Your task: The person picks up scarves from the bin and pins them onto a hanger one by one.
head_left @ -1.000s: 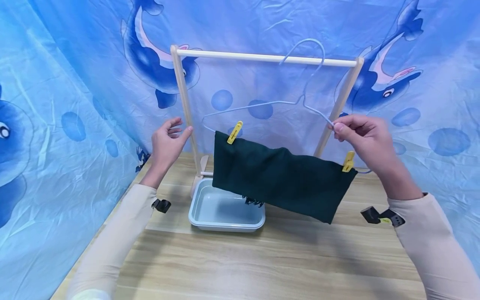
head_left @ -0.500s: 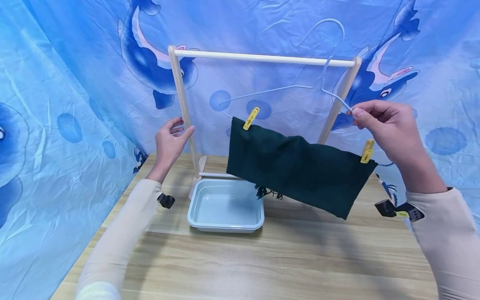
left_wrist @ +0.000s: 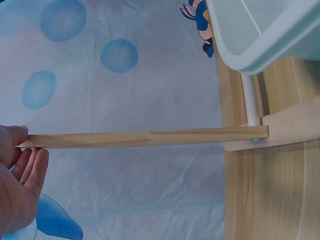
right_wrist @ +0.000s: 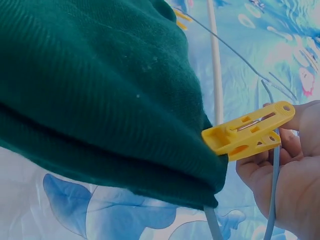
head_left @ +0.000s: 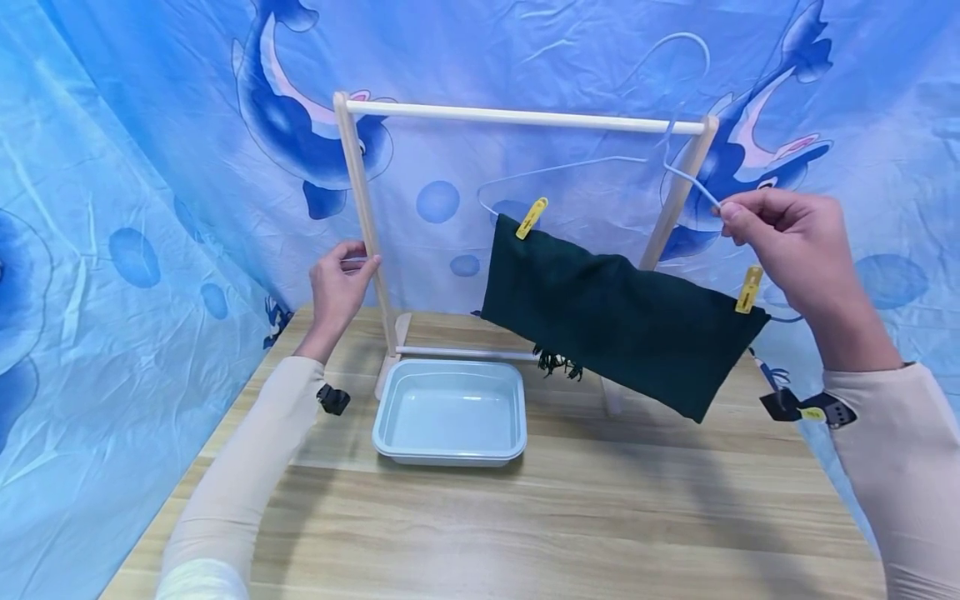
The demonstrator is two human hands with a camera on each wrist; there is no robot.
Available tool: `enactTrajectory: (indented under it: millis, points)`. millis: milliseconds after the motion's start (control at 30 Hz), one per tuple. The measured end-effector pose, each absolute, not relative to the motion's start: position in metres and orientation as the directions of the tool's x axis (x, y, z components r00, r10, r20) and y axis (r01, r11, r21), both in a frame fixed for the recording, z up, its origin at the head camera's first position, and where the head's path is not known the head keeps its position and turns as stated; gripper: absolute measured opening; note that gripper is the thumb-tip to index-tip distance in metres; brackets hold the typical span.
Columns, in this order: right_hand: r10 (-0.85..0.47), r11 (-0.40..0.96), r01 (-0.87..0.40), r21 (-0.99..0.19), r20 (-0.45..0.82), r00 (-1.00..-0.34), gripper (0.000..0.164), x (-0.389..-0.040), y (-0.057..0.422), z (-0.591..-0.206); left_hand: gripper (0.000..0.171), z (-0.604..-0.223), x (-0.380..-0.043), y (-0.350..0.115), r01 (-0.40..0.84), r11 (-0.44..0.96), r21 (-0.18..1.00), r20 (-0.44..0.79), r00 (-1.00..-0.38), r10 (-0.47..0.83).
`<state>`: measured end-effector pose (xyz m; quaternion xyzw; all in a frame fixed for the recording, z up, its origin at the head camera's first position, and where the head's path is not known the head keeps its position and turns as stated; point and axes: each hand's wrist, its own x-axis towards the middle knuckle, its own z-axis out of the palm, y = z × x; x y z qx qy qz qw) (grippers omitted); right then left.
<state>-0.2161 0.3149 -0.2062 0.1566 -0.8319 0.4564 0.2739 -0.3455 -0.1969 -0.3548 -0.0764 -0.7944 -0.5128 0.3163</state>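
In the head view my right hand (head_left: pixel 798 242) pinches the sloping arm of a pale blue wire hanger (head_left: pixel 693 179). From the hanger a folded dark green knit cloth with fringe, perhaps a scarf (head_left: pixel 622 312), hangs tilted, its right end lower. Two yellow clothespins (head_left: pixel 532 218) fix it at its corners; the right clothespin (right_wrist: pixel 250 129) shows close up beside my fingers in the right wrist view. The hanger's hook (head_left: pixel 690 37) rises above the rail of a small wooden rack (head_left: pixel 525 117). My left hand (head_left: pixel 341 287) holds the rack's left post (left_wrist: pixel 125 139) between thumb and fingers.
A pale blue plastic basin (head_left: pixel 450 417) stands on the wood-grain table (head_left: pixel 465 525), in front of the rack's left foot. Blue curtains (head_left: pixel 112 333) printed with dolphins enclose the back and sides.
My right hand has carried the hanger and cloth up and to the right, uncovering more of the basin. My left hand has closed its thumb and fingers onto the left post.
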Motion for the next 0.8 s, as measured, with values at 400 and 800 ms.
enactTrajectory:
  millis: [400, 800]
  points:
    - [0.039, 0.588, -0.441, -0.678, 0.569, -0.822, 0.029, -0.245, 0.32, -0.211, 0.028, -0.358, -0.348, -0.199, 0.463, 0.486, 0.741, 0.607, -0.771, -0.191]
    - [0.063, 0.621, -0.376, -0.687, 0.522, -0.851, 0.038, -0.271, 0.32, -0.23, 0.027, -0.357, -0.347, -0.199, 0.455, 0.481, 0.75, 0.599, -0.774, -0.203]
